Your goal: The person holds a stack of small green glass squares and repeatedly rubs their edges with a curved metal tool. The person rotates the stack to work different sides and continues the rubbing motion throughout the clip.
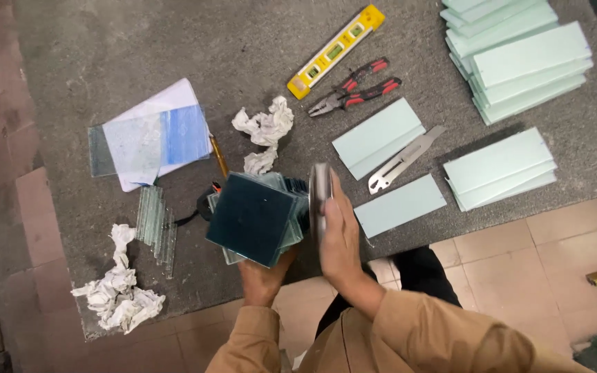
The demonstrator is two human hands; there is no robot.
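Stack of dark square glass panes (253, 217) at lower centre of frame, gripped from beneath by left hand (260, 280). Right hand (340, 238) just right of stack, fingers closed around grey disc (320, 197) standing on edge, touching stack's right side.

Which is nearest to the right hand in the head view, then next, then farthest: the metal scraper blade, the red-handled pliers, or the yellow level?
From the right hand:
1. Metal scraper blade, just up and to the right on the bench.
2. Red-handled pliers, farther up the bench.
3. Yellow level, beyond the pliers, near the far edge.
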